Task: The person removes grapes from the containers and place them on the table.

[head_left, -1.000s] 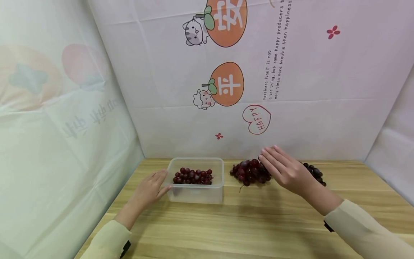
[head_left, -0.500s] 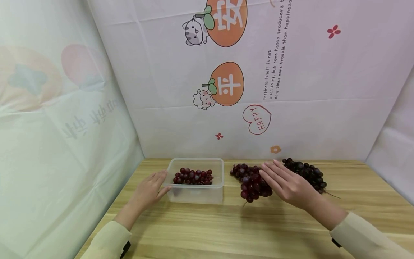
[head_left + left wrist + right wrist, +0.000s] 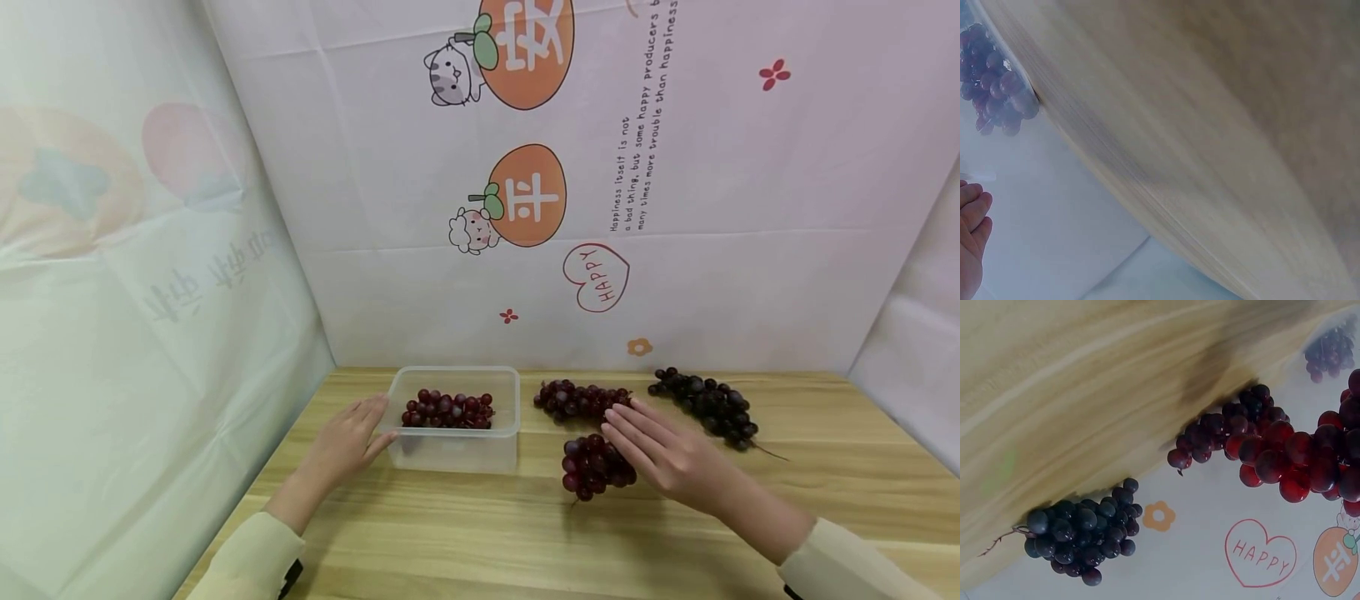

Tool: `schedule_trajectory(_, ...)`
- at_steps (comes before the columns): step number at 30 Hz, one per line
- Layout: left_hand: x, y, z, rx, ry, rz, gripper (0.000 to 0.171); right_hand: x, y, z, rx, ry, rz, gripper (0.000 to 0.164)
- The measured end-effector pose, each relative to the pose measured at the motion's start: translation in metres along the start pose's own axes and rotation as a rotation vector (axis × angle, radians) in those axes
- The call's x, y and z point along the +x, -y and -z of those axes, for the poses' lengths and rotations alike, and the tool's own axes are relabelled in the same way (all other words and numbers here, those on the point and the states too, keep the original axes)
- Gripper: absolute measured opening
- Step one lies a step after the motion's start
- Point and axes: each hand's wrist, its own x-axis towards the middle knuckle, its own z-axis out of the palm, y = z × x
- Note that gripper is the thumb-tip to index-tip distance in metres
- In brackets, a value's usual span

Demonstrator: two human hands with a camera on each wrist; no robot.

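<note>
My right hand (image 3: 667, 457) holds a bunch of red grapes (image 3: 594, 468) over the table, its fingers stretched along the top and its thumb hidden. In the right wrist view that bunch (image 3: 1297, 464) hangs large at the right, and the hand itself is out of sight. My left hand (image 3: 347, 442) rests against the left side of a clear plastic box (image 3: 454, 453), fingers fairly straight and thumb at the front rim. Inside the box lies another bunch of red grapes (image 3: 447, 410). The left wrist view catches only a few fingers (image 3: 975, 215) at its left edge.
A second loose bunch of red grapes (image 3: 566, 400) lies behind the held one. Further right is a bunch of black grapes (image 3: 708, 406) with a bare stem. A printed white cloth (image 3: 720, 283) hangs behind the wooden table (image 3: 450, 533).
My right hand has brought the red grapes toward me, away from the bunch behind, uncovering that bunch and the black grapes. The left hand and box stay put.
</note>
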Motion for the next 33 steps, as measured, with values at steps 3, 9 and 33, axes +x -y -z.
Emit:
schedule_trajectory(3, 0.000, 0.000, 0.000, 0.003, 0.003, 0.001, 0.064, -0.004, 0.004, 0.000, 0.001, 0.023, 0.007, 0.036)
schedule_trajectory(9, 0.000, -0.001, 0.001, -0.002, 0.008, 0.012, 0.065, -0.011, 0.012, -0.001, 0.016, 0.060, 0.012, 0.037)
schedule_trajectory(33, 0.000, 0.000, 0.002, 0.010, 0.023, 0.015, 0.065, -0.025, 0.021, -0.027, 0.095, 0.267, -0.045, 0.052)
